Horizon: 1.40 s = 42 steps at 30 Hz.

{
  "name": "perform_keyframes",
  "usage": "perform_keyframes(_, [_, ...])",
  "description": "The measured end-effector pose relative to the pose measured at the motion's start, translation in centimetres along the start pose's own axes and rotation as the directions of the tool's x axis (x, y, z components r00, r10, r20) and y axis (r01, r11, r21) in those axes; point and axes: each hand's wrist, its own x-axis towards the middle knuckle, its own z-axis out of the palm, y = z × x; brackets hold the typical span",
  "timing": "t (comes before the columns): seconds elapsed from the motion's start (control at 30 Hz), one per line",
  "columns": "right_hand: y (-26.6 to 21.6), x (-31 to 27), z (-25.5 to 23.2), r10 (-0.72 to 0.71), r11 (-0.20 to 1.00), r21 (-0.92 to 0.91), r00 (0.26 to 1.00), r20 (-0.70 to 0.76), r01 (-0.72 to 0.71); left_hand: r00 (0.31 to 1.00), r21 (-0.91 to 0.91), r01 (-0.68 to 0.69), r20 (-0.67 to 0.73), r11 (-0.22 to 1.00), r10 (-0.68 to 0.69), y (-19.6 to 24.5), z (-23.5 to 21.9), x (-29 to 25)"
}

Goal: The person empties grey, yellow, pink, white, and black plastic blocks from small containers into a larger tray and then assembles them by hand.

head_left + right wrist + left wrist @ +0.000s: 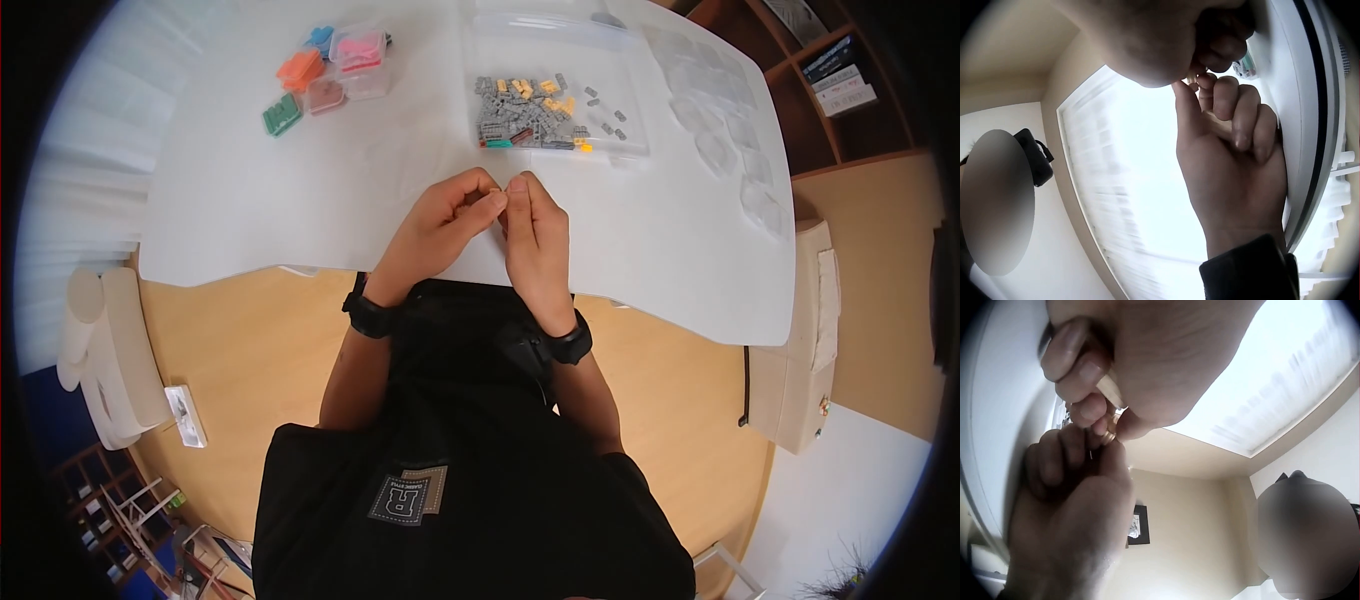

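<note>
In the head view, the left hand (440, 225) and right hand (538, 240) meet at the fingertips in front of the clear tray (630, 150). Between them they pinch a small tan piece (1110, 435), mostly covered by fingers; its shape is unclear. The left hand (1225, 169) also has a longer pale tan piece (1217, 125) under its curled fingers, against the palm. From the left wrist view, the right hand (1075, 512) has its thumb and index finger on the small piece and its other fingers curled.
Grey and tan bricks (530, 110) lie in the tray. Small boxes with pink (360, 47), orange (300, 70) and green (282, 115) contents stand at the table's back left. Several clear containers (715, 150) line the right side of the white table (330, 200).
</note>
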Motion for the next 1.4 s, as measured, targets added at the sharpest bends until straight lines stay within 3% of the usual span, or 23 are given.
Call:
perform_keyframes(0.07, [0.0,-0.1,-0.1,0.013,1.000,0.000,1.000,0.011,-0.013,1.000,0.069,-0.010,0.022,0.998,0.009,0.0,-0.1,-0.1])
perform_keyframes(0.4, [-0.1,-0.1,-0.3,-0.001,1.000,-0.022,0.999,0.035,0.002,0.998,0.079,0.021,0.057,0.997,-0.025,0.6,0.0,-0.3])
perform_keyframes(0.6, [-0.7,0.0,-0.1,-0.046,0.979,-0.198,0.998,0.051,0.055,0.994,0.204,-0.056,-0.084,0.977,0.074,-0.2,0.9,-0.5])
perform_keyframes(0.73, [-1.2,0.0,-0.1,-0.033,0.975,-0.219,0.997,0.066,0.046,0.987,0.266,-0.052,-0.132,0.963,0.090,-0.5,1.1,-0.4])
perform_keyframes(0.93, [-0.8,0.1,0.1,-0.022,0.995,-0.098,0.999,0.038,0.026,0.985,0.201,-0.051,-0.151,0.978,0.082,-0.1,1.4,-0.6])
perform_keyframes(1.03, [0.4,0.2,-0.4,-0.025,0.999,0.049,0.998,0.059,0.022,0.992,0.122,-0.016,-0.125,0.992,0.032,0.1,1.2,-0.5])
perform_keyframes(1.1, [-0.2,0.2,-0.9,0.180,0.946,0.243,0.971,0.155,-0.214,0.995,0.067,0.007,-0.101,0.998,0.000,0.1,1.0,-0.4])
perform_keyframes(1.17, [-0.3,0.2,-1.0,0.167,0.946,0.252,0.972,0.163,-0.205,0.998,-0.033,0.010,-0.067,0.999,-0.012,-0.2,0.8,-0.4])
perform_keyframes(1.4, [-0.9,0.1,-0.8,0.204,0.939,0.247,0.966,0.156,-0.238,0.996,0.011,-0.036,-0.086,0.999,0.037,0.2,1.1,-0.5])
